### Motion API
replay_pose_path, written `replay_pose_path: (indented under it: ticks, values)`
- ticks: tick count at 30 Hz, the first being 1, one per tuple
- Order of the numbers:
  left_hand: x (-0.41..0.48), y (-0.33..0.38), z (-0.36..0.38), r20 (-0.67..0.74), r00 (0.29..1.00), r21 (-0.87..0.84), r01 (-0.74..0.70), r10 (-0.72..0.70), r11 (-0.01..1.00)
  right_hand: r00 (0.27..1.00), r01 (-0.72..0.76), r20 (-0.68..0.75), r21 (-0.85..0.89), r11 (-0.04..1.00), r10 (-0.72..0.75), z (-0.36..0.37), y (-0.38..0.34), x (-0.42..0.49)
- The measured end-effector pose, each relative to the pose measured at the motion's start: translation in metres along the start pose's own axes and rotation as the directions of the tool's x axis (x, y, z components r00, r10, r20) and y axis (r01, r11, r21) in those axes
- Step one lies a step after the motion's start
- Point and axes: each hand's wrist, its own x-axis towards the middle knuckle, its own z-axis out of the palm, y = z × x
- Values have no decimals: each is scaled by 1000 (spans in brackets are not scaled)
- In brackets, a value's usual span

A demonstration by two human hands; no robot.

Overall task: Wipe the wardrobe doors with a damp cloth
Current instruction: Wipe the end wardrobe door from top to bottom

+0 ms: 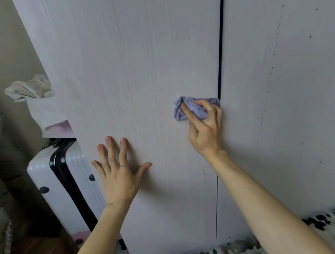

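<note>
1. Nearest, two bare forearms reach up from the bottom edge. Under the right one, well below the fingers, lies a strip of white fabric with black blotches [318, 224].
2. The left hand [119, 174] rests flat on the pale grey-white wood-grain left wardrobe door [132, 61]. Its fingers [111, 149] are straight and spread, tips pointing up, thumb out to the right. A thin silver ring [124, 165] sits on one of them.
3. The right hand [204, 129] is higher, up and to the right of the left fingers. Its fingers [189, 112] are curled and pinch a small bunched lilac terry cloth [190, 107], holding it against the door.
4. The lilac terry cloth lies on the left door at its right edge, partly under the right fingers. Its right end touches the lower tip of a black vertical strip [220, 49] that runs straight up from there. Below the right hand only a thin dark seam divides the doors.
5. To the right of the right fingers is the matching right wardrobe door [284, 84], marked with dotted lines of small dark specks.
6. Left of and below the left fingers, a white ribbed hard-shell suitcase [41, 169] with a black band stands beside the wardrobe.
7. Above it, up and left of the left fingers, crumpled white fabric [30, 88] tops a white box-like thing.
8. A brown wooden floor [30, 251] shows at the bottom left.
</note>
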Motion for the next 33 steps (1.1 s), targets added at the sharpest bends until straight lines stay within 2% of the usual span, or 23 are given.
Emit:
replay_pose_path:
  ticks: [3,6,8,10,14,17,20,22,24,26,28,30,33]
  values:
    - [-23,-6,24,-36,999,-18,-12,12,1000,997,-57,55,76,995,53,1,6,-49]
    - [-37,-9,43,-85,996,-41,-8,5,999,958,-128,273,156,979,81,5,17,-113]
    - [-40,-10,50,-108,994,-42,-4,-1,999,934,-132,352,181,975,61,3,17,-145]
    - [-41,-13,54,-132,991,-29,-35,31,999,947,-151,311,195,969,85,-5,9,-153]
    - [-43,-22,55,-147,986,-7,-79,77,997,991,-62,128,197,978,37,-6,-14,-104]
    - [-46,-25,52,-124,988,-20,-96,93,995,991,-117,-40,203,972,127,10,-27,-46]
    - [-54,-33,51,-120,983,19,-135,136,991,967,-183,-142,196,963,213,22,-44,-37]
    - [-65,-41,51,-95,978,33,-185,187,982,981,-129,-113,220,967,156,28,-54,-73]
    - [-83,-51,46,-44,979,32,-197,198,980,999,-6,46,262,965,-6,31,-68,-135]
    - [-103,-60,36,-2,997,5,-73,73,997,939,151,259,288,946,-228,29,-83,-192]
    - [-111,-68,25,10,996,-62,84,-84,994,850,271,383,271,924,-362,26,-88,-215]
    - [-105,-76,16,15,994,-132,108,-107,985,840,277,394,280,919,-373,26,-89,-194]
    - [-93,-86,9,67,989,-273,148,-135,951,959,166,193,221,961,-209,32,-102,-112]
